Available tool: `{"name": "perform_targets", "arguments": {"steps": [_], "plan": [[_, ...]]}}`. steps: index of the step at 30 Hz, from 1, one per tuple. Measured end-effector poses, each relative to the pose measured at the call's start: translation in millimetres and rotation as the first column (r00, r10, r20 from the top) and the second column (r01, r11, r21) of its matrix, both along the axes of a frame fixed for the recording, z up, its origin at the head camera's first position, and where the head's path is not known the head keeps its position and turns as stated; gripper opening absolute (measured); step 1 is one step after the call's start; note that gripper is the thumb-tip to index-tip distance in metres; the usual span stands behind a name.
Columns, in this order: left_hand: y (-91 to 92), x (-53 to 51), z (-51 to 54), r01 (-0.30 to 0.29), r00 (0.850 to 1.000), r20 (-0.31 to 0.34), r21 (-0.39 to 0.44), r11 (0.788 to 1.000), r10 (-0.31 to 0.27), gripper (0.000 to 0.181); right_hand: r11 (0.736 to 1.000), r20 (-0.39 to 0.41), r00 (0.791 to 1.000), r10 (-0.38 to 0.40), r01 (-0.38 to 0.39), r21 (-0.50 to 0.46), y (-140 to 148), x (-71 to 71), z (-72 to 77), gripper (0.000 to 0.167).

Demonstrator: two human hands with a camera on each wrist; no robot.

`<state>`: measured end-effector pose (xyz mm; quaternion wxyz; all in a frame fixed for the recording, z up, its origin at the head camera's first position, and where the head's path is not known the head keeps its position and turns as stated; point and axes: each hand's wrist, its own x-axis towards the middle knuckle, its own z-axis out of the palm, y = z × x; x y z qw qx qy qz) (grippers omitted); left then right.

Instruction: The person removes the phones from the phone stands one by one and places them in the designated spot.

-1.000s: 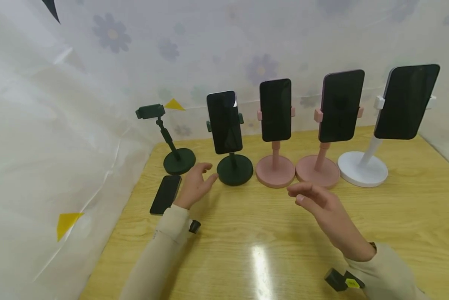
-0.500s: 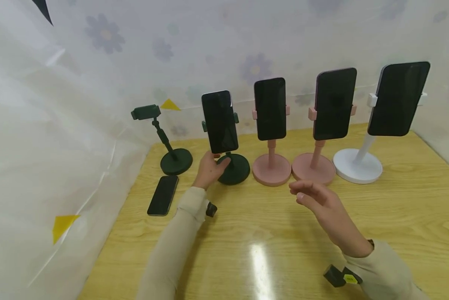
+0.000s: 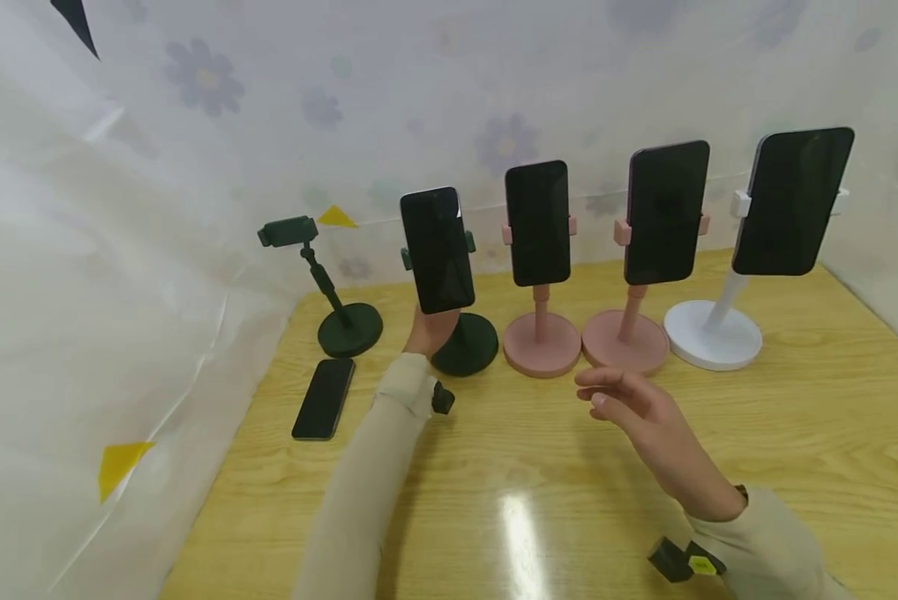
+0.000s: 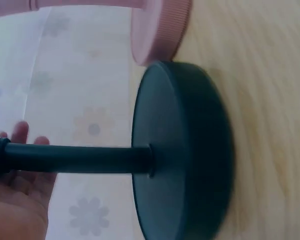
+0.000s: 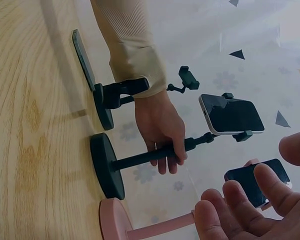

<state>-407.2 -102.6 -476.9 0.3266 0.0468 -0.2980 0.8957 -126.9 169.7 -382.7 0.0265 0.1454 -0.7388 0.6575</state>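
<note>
My left hand holds the pole of a dark green phone stand, partly hidden in the head view by the phone clamped on top. In the right wrist view, the left thumb crosses the pole while the other fingers lie behind it. The left wrist view shows the stand's round base flat on the table. My right hand hovers over the table before the pink stands, fingers loosely bent and holding nothing.
Left of the held stand is another green stand, its clamp without a phone. A phone lies flat before it. To the right stand two pink stands and a white stand, each bearing a phone. A patterned curtain hangs behind.
My left hand has moved right and forward from beside the flat phone to the green stand's pole, passing behind its phone. The right hand has stayed nearly still. The head view has shifted slightly.
</note>
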Motion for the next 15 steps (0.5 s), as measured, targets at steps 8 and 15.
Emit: {"name": "perform_targets", "arguments": {"steps": [8, 15], "plan": [[8.7, 60.9, 63.6, -0.193, 0.668, 0.52, 0.811, 0.552, -0.532, 0.022, 0.999, -0.023, 0.999, 0.036, -0.036, -0.025, 4, 0.5, -5.6, 0.026], [3.3, 56.5, 45.6, -0.096, 0.598, 0.323, 0.937, 0.334, -0.733, 0.027, 0.998, -0.024, 0.998, 0.052, -0.053, -0.024, 5, -0.1, -5.7, 0.025]]}}
